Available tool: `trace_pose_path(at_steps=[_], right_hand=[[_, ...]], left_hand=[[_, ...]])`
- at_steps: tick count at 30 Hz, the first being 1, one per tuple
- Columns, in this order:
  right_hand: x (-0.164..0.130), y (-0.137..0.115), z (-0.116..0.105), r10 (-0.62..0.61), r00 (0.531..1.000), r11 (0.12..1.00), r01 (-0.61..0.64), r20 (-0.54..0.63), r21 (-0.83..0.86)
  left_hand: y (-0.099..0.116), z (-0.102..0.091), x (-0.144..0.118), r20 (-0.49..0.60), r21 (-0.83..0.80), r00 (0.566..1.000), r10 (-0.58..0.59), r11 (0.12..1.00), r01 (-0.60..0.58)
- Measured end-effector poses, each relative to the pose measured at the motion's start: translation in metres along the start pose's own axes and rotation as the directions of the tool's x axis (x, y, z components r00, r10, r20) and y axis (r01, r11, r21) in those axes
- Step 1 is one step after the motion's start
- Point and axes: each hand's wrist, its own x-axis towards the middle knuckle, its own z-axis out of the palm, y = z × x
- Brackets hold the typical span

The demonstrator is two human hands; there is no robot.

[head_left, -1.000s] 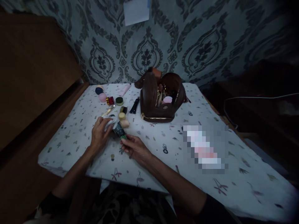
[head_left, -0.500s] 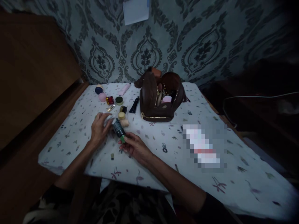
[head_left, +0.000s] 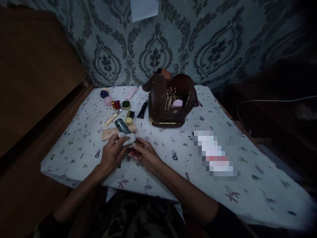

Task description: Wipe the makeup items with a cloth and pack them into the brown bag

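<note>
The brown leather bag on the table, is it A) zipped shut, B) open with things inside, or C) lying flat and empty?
B: the brown leather bag stands open on the flower-print white tablecloth, and small items such as a round pink lid show inside it.

bag (head_left: pixel 163 105): glossy brown leather | tablecloth (head_left: pixel 173 165): matt printed cloth | tube (head_left: pixel 122 125): smooth plastic

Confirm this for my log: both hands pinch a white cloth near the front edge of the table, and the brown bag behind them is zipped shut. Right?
Not quite. The head view shows the brown bag gaping open with items inside. The left hand and right hand do pinch the white cloth.
</note>
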Motion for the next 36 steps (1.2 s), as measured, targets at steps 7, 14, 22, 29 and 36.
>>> trace_pose_path(at_steps=[7,14,22,29,36], right_hand=[[-0.001,0.000,-0.003,0.007,1.000,1.000,-0.007,0.013,-0.019],[0.000,-0.002,-0.004,0.036,0.999,0.998,-0.037,0.019,0.056],[0.000,-0.001,-0.002,-0.028,1.000,0.999,0.028,0.005,0.022],[0.001,-0.001,-0.005,0.004,1.000,1.000,-0.004,-0.009,0.019],[0.000,-0.004,-0.003,0.001,1.000,1.000,-0.001,-0.025,0.022]], left_hand=[[-0.038,-0.007,0.048,-0.094,0.005,0.984,-0.154,0.988,0.155],[-0.041,-0.005,0.055,-0.112,-0.009,0.979,-0.167,0.986,0.168],[-0.001,0.005,0.004,-0.008,0.053,0.999,0.053,0.997,-0.053],[-0.029,0.001,0.038,-0.057,0.060,0.996,-0.068,0.996,0.071],[-0.042,0.000,0.061,-0.095,0.008,0.987,-0.131,0.991,0.132]])
